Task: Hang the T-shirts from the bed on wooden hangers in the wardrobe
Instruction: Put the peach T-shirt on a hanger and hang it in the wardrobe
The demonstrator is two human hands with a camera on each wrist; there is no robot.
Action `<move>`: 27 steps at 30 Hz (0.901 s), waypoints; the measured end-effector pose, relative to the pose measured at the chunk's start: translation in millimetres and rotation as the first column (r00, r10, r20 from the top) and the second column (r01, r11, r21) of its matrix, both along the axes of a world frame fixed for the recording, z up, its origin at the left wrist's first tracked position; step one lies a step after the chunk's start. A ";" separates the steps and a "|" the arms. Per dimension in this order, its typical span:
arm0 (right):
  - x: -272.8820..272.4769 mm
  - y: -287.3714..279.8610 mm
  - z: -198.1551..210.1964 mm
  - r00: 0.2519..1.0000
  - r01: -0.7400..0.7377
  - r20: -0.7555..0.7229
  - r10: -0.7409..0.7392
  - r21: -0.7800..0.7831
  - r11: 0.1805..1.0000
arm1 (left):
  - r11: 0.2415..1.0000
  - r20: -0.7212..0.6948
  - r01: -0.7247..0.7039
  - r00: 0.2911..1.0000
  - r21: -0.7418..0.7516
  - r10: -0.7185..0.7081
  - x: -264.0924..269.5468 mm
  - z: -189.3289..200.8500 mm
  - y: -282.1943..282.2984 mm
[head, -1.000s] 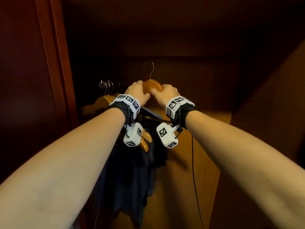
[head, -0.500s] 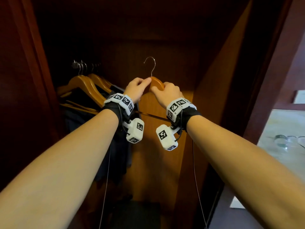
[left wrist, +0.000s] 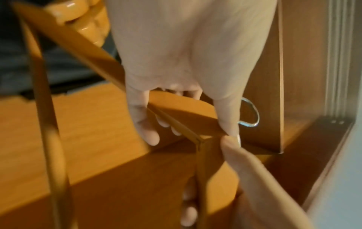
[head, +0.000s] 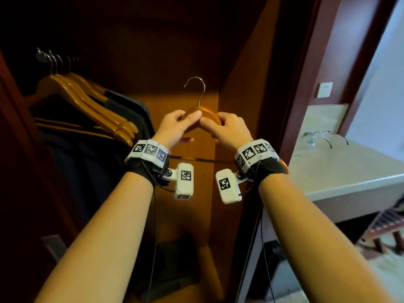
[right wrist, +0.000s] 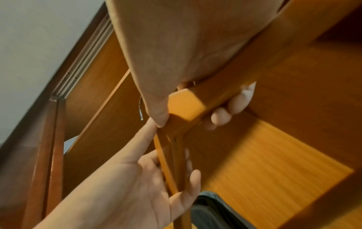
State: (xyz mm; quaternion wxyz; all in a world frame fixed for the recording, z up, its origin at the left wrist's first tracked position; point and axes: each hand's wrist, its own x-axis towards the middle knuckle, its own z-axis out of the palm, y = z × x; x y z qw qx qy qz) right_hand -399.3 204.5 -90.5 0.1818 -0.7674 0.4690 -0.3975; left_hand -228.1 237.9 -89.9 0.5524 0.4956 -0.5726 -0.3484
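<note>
1. The left hand (head: 175,126) and the right hand (head: 229,131) both grip an empty wooden hanger (head: 206,111) at its top, thumbs meeting below the metal hook (head: 197,88).
2. The hanger is held upright in front of the open wardrobe (head: 240,62), free of any rail.
3. To the left, other wooden hangers (head: 91,101) hang in a row, carrying dark T-shirts (head: 129,114).
4. To the right, a pair of glasses (head: 323,136) lies on a pale tabletop (head: 341,171).

To your right, the pale desk (head: 341,171) carries a pair of glasses (head: 317,136) near its back edge.
</note>
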 end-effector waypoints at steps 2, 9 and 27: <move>-12.4 14.7 -17.8 0.999 0.049 -0.015 -0.049 0.004 0.999 | 0.999 -0.046 0.054 0.998 -0.003 -0.054 -6.0 -20.5 7.7; -81.2 73.9 -64.8 0.961 0.271 -0.069 -0.267 0.056 0.961 | 0.979 -0.223 0.206 0.954 0.008 -0.199 -64.8 -72.7 33.7; -371.2 204.1 -189.5 0.649 0.756 0.001 -0.761 0.111 0.645 | 0.758 -0.262 0.642 0.756 0.115 -0.601 -374.7 -167.4 77.7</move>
